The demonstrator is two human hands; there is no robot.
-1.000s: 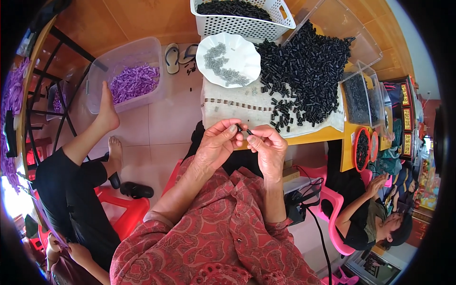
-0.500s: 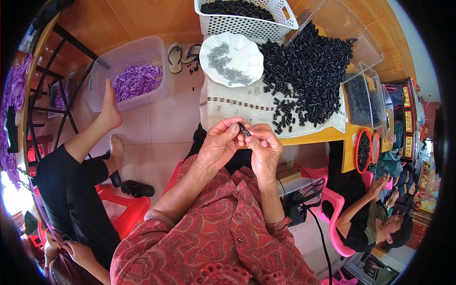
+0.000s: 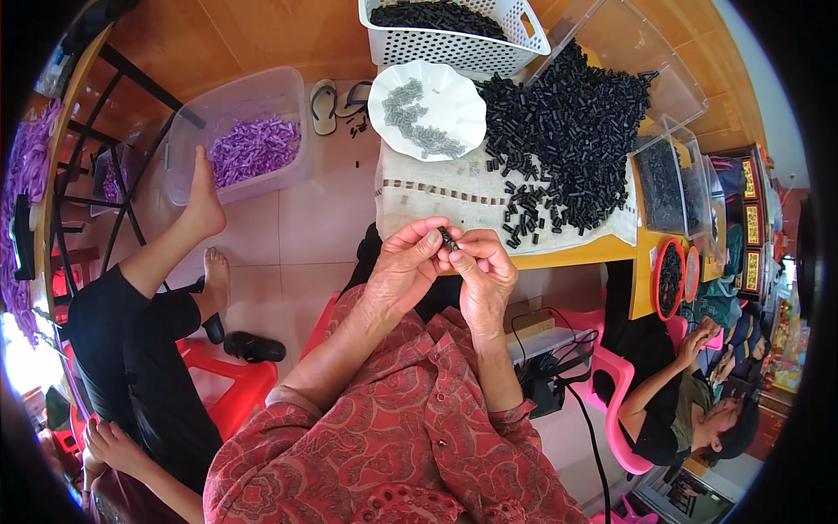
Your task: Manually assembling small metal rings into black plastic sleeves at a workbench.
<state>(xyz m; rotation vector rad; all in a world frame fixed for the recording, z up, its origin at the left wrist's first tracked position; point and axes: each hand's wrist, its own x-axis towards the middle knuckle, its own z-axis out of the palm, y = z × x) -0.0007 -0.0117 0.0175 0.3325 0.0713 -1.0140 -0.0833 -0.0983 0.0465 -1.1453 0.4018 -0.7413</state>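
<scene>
A small black cylindrical piece is pinched between my two hands, just in front of the table's near edge. My left hand closes thumb and fingertips on its upper end, while my right hand grips the lower end. The fingers partly cover it, and its finer detail is too small to make out. Beyond my hands, a heap of similar black pieces spreads over a pale cloth. A white scalloped plate on the cloth holds many small clear-grey pieces.
A white perforated basket of black pieces stands at the back. Clear boxes and a red-rimmed round container sit at right. On the left are a bin of purple strips and a person's leg. Another person sits at right.
Both hands stay in nearly the same place, the black piece turned slightly more upright between the fingertips. At lower left, the other person's hands have shifted.
</scene>
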